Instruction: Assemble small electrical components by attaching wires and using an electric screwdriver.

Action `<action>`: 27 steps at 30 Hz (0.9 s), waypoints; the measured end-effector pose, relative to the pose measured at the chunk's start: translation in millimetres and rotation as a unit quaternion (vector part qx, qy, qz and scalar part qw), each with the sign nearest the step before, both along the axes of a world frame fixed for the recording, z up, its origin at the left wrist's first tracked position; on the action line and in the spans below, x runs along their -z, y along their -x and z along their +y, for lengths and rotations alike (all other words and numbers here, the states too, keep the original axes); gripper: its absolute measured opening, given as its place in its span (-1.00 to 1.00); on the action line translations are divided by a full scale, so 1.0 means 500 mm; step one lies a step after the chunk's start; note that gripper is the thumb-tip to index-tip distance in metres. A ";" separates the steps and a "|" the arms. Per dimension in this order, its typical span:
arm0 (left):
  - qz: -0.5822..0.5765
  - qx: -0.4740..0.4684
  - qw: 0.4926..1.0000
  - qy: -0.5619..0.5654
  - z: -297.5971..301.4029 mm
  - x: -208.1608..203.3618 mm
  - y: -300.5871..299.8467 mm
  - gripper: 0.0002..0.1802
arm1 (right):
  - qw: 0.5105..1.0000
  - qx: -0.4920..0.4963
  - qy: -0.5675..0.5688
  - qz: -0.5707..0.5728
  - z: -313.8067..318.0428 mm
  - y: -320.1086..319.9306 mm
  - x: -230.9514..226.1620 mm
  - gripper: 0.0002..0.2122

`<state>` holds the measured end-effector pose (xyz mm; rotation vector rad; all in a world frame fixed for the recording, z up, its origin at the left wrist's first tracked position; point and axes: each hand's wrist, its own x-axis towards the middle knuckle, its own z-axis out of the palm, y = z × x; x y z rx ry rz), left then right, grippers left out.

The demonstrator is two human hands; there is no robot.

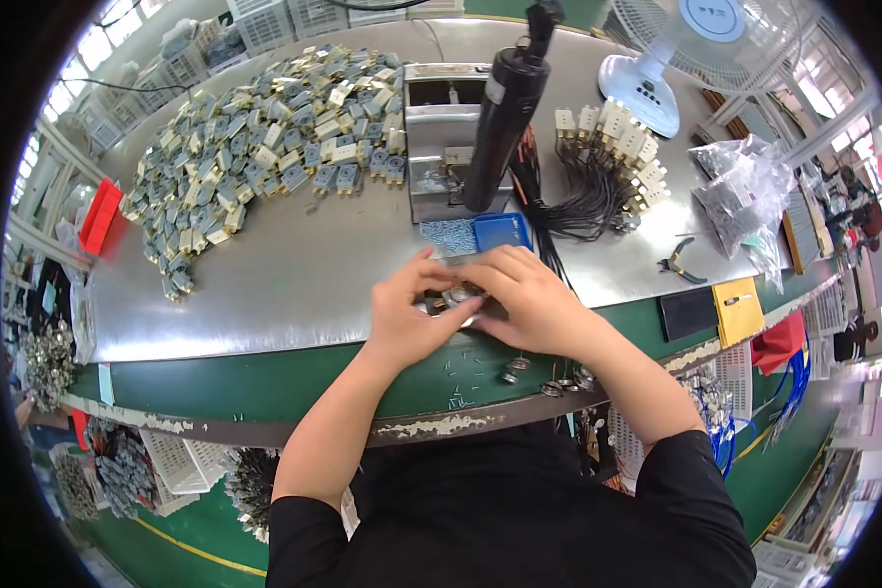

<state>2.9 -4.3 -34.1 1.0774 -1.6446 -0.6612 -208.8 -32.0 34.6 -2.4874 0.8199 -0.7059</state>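
At the front of the bench, my left hand (407,312) and my right hand (529,302) meet with curled fingers around a small shiny metal part (455,297). Fingers cover most of it, so its exact kind is hidden. Just beyond the fingertips is a blue tray (502,231) beside a heap of small light-blue pieces (447,236). Below my right hand, several round metal parts (515,367) lie on the green bench edge. Loose slim pins or screws (459,400) are scattered nearby.
Behind my hands stands a metal fixture (436,132) with a black upright cylinder (505,122). A large pile of grey and cream blocks (274,137) spreads left. On the right are black cables (573,211) with cream connectors, pliers (680,263), plastic bags (745,196) and a fan (647,88).
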 end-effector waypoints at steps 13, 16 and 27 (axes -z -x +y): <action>-0.084 0.104 0.960 0.244 0.005 -0.006 -0.004 -0.65 | 0.860 0.317 0.369 -0.152 -0.250 0.157 -0.026 -0.70; -0.084 0.125 0.948 0.279 0.002 -0.002 0.002 -0.67 | 0.798 0.385 0.460 0.062 -0.302 0.170 -0.033 -0.61; -0.075 0.109 0.969 0.210 0.008 -0.005 -0.004 -0.68 | 0.964 0.203 -0.173 -0.019 -0.096 0.216 0.015 -0.81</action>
